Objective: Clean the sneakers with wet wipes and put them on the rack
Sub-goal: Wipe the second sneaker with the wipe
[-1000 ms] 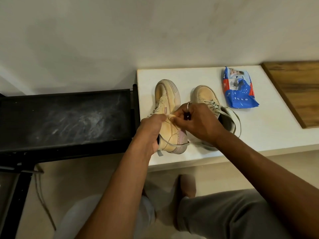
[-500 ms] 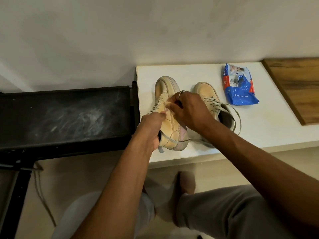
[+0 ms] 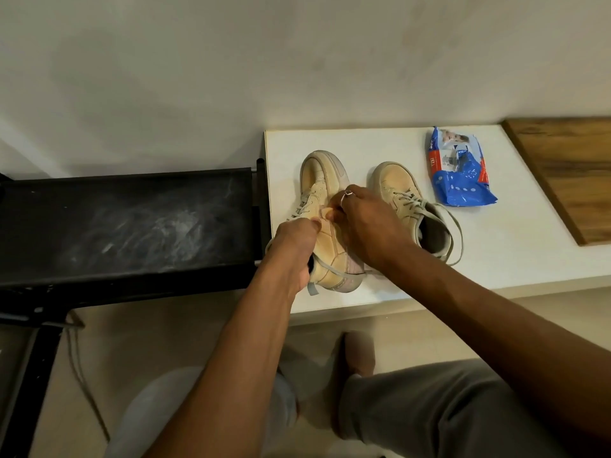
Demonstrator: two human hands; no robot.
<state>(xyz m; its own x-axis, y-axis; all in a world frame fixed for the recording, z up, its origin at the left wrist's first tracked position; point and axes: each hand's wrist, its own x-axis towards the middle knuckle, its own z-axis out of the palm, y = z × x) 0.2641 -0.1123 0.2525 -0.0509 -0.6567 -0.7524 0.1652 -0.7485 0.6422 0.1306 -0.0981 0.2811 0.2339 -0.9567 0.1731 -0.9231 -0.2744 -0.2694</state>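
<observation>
L grip (image 3: 294, 249) curled, R grip (image 3: 367, 223) pinching, both arms fwd.

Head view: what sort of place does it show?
Most likely a home, perhaps an entryway or a shoe corner. The sneakers are on a low white shelf against a plain wall. A black rack stands beside the shelf, and a wipes pack lies near the sneakers.

Plain pale wall (image 3: 297, 54), white table (image 3: 496, 256) (beige floor (image 3: 148, 342))
</observation>
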